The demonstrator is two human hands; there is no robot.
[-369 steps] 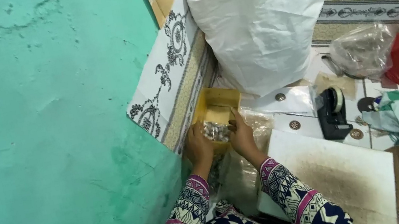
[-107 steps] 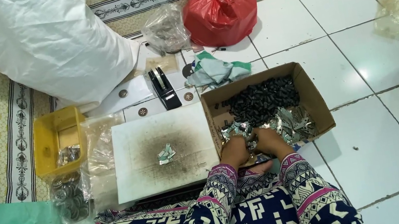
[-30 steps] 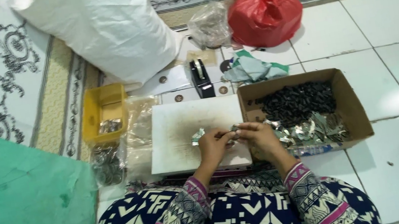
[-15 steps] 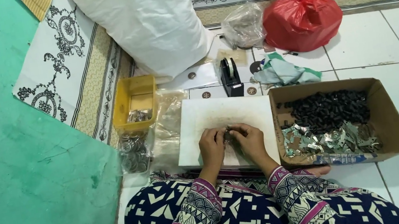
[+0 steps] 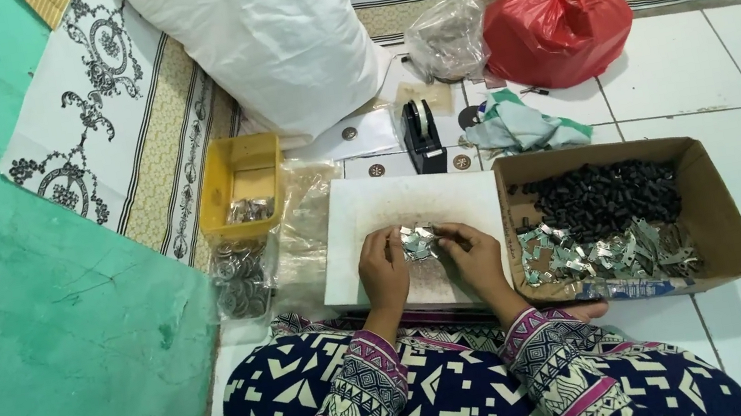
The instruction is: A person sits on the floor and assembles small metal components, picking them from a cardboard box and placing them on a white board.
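Observation:
I sit on the floor with a white board [image 5: 381, 211] in front of my knees. Both hands rest on it, close together. My left hand [image 5: 384, 271] and my right hand [image 5: 473, 256] pinch a small cluster of shiny silver foil pieces [image 5: 416, 242] between their fingertips. To the right stands an open cardboard box [image 5: 709, 199] with a heap of small black pieces [image 5: 602, 196] at its back and silver foil pieces [image 5: 602, 253] at its front.
A yellow tray [image 5: 235, 176] with shiny pieces lies left of the board, above a clear bag of shiny pieces [image 5: 241, 279]. Behind are a black tape dispenser [image 5: 422, 135], a big white sack [image 5: 260, 40], a red bag [image 5: 556, 23], a clear bag [image 5: 447, 37] and a crumpled cloth [image 5: 518, 123]. A green wall [image 5: 17, 331] is at my left.
My hands came from the cardboard box to the middle of the white board and closed together on the foil pieces. The view has shifted slightly.

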